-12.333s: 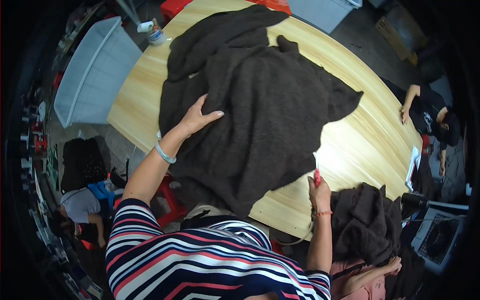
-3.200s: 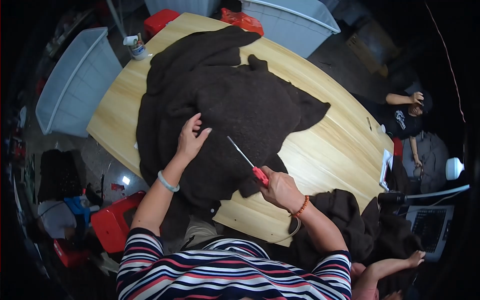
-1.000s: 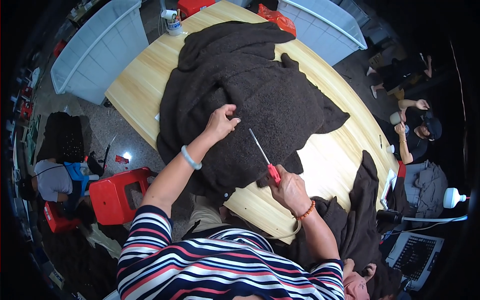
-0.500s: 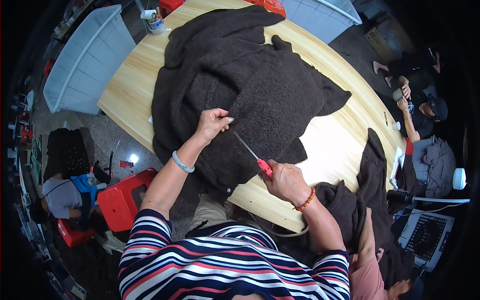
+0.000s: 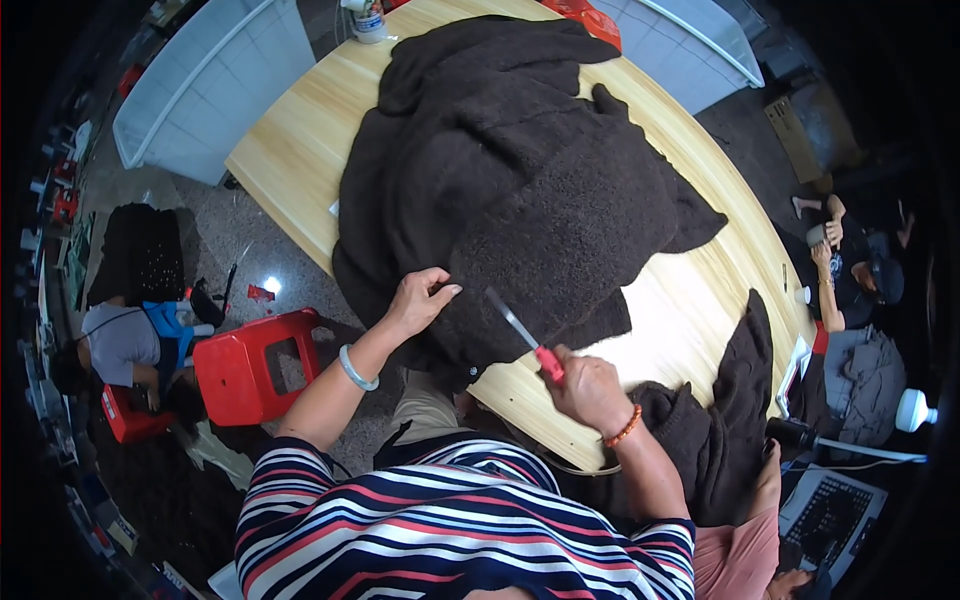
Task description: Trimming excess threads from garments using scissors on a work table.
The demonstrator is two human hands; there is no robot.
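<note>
A large dark brown knitted garment lies heaped and spread over the wooden table. At its near left part is my left hand, thumb and forefinger brought close together; whatever they pinch is too small to make out. My right hand is wrapped round the red handle of a tool with a slim metal shaft. The shaft points up and left over the knit, its tip a short way right of my left fingertips. The tip is blurred, so I cannot tell the tool's exact kind.
A cup of tools stands at the table's far left. Pale bins flank the far end. A red stool is at left. More dark knitwear lies at right beside a co-worker's arm; other people sit further off.
The view has shifted, so the table and garment sit further right. My left hand's thumb and forefinger have parted slightly. The tool's shaft has drawn back a little from them.
</note>
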